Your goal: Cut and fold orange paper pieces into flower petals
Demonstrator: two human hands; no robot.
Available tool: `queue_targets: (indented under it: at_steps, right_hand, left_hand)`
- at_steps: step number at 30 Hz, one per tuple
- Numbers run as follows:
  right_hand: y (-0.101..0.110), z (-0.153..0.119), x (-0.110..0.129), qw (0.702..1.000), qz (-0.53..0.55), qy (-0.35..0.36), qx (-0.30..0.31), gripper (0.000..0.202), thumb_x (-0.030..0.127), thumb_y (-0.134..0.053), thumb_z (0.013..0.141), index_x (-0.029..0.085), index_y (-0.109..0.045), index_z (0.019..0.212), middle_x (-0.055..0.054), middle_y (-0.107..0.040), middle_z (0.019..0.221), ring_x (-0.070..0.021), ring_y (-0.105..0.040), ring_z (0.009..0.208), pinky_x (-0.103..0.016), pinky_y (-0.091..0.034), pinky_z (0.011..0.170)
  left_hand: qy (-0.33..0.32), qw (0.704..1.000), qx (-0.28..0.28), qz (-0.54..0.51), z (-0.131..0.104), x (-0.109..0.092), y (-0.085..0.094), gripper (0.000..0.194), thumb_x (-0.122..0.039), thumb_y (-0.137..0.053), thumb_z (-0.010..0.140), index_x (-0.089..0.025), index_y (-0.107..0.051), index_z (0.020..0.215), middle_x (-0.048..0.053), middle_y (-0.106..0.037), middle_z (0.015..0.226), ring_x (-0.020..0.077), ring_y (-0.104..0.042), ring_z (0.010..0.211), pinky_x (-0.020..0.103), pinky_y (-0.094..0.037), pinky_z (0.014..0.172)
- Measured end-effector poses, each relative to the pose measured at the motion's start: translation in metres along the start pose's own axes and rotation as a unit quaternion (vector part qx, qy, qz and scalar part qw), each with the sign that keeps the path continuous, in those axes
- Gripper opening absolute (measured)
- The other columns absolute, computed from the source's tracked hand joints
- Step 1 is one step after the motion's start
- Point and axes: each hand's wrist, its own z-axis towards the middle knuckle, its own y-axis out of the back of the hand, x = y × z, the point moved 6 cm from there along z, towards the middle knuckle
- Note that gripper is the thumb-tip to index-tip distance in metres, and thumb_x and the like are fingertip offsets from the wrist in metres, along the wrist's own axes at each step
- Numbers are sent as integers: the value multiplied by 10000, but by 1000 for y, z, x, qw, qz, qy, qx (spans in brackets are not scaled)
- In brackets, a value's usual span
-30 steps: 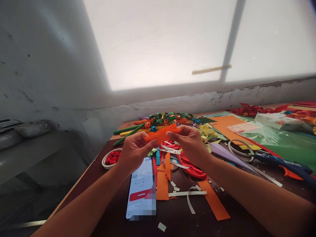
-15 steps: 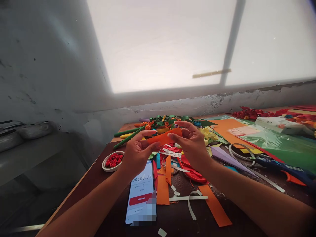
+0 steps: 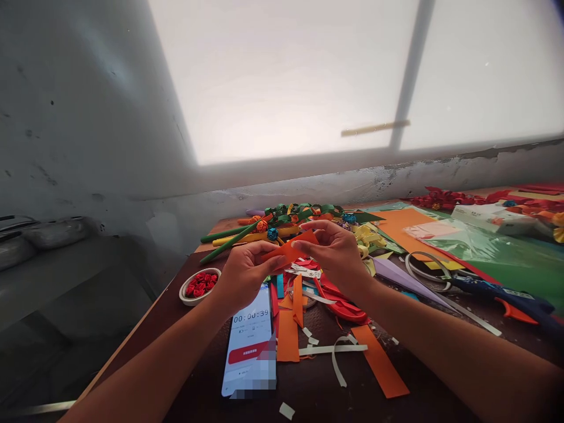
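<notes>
An orange paper strip (image 3: 288, 251) is stretched between my two hands above the cluttered table. My left hand (image 3: 247, 271) pinches its left end between thumb and fingers. At the right end, my right hand (image 3: 337, 254) grips the strip, thumb in front and fingers behind. Below the hands lie red-handled scissors (image 3: 337, 299) and cut orange strips (image 3: 288, 335). A phone (image 3: 249, 346) showing a timer rests under my left wrist. To its left, a white roll (image 3: 182, 292) surrounds small red paper pieces (image 3: 201, 284).
Green rolled sticks (image 3: 231, 241) and curled paper lie at the back. At the right are orange sheets (image 3: 408, 230), a plastic sleeve (image 3: 476, 241), a tape ring (image 3: 412, 271) and a dark blue tool (image 3: 497, 291). White scraps (image 3: 287, 410) lie in front.
The strip's right end is lower and more tilted, and the fingers of my right hand have closed in slightly. The view has shifted a little. The phone timer reads one second later.
</notes>
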Motion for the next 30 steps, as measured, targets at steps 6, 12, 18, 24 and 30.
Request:
queue_targets:
  at_steps: [6, 12, 18, 24, 30]
  right_hand:
    - [2, 3, -8, 1000, -3, -17, -2, 433, 381, -910, 603, 197, -715, 943, 52, -582, 587, -107, -484, 520, -243, -392, 498]
    - [6, 6, -3, 999, -40, 31, 17, 434, 441, -810, 745, 226, -656, 1088, 7, -653, 783, -142, -608, 649, -262, -496, 580]
    - [-1, 4, -1, 984, -125, 87, 89, 234, 369, -777, 793, 220, -701, 958, -48, -712, 961, -199, -672, 832, -336, -551, 742]
    - [4, 6, 5, 984, -140, 88, 67, 169, 388, -796, 777, 222, -768, 792, -86, -664, 1225, -285, -549, 1224, -391, -454, 983]
    - [-3, 5, -11, 989, 45, -80, 117, 272, 456, -816, 741, 202, -758, 817, -46, -750, 883, -235, -693, 891, -361, -528, 835]
  left_hand:
    - [-3, 1000, -9, 17, 1, 1, 2, 266, -312, -843, 711, -141, -733, 884, 44, -766, 817, 203, -734, 798, 304, -596, 767]
    - [-2, 999, -52, 6, 2, 1, 9, 326, -369, -836, 713, -134, -699, 892, 49, -752, 796, 190, -721, 730, 325, -594, 740]
    - [-19, 998, -51, -12, 3, 2, 13, 399, -378, -806, 754, -157, -652, 1048, 47, -756, 827, 193, -717, 696, 344, -584, 722]
    - [-97, 992, -34, 71, -1, -8, 13, 295, -347, -782, 783, -185, -744, 1026, 86, -760, 970, 270, -668, 1054, 340, -533, 878]
    - [-25, 995, -6, -100, 3, -4, 9, 288, -387, -776, 784, -161, -741, 960, 69, -747, 915, 208, -687, 791, 307, -541, 713]
